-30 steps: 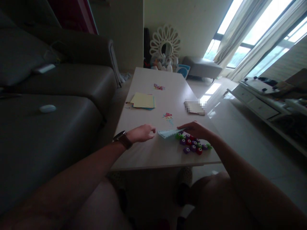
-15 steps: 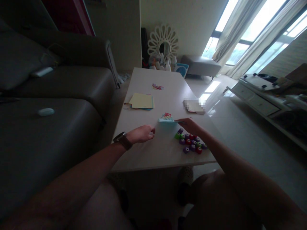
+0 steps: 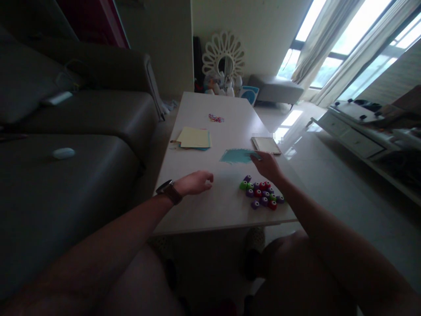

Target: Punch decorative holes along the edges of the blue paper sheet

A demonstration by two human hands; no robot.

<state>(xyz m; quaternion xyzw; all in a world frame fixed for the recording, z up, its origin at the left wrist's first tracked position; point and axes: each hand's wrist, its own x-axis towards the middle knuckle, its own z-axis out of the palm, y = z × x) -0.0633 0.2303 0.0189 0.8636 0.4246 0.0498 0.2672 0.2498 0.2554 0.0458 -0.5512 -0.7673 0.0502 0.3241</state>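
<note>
My right hand (image 3: 267,164) is closed on the right edge of a teal sheet of paper (image 3: 238,156), pinched between thumb and fingers. The sheet is blurred by motion and tilted so that its flat face shows. It hides the spot where a little pile of red and yellow bits lay. My left hand (image 3: 197,182), below a wrist watch, hovers over or rests on the table, left of the sheet. Its fingers are loosely bent, the thumb apart, and nothing shows in them. Purple, green and red thimble-like pieces (image 3: 258,193) lie in a cluster below my right hand.
The white table (image 3: 184,215) also carries a stack of coloured paper (image 3: 194,138) at the left, small pink bits (image 3: 216,118) farther back, and a pale framed, flat object (image 3: 266,145) at the right edge. A sofa (image 3: 98,162) stands along the left.
My right hand has risen and moved slightly away and right. The teal sheet has turned from nearly edge-on to face-on, covering the small coloured pile. My left hand has barely moved.
</note>
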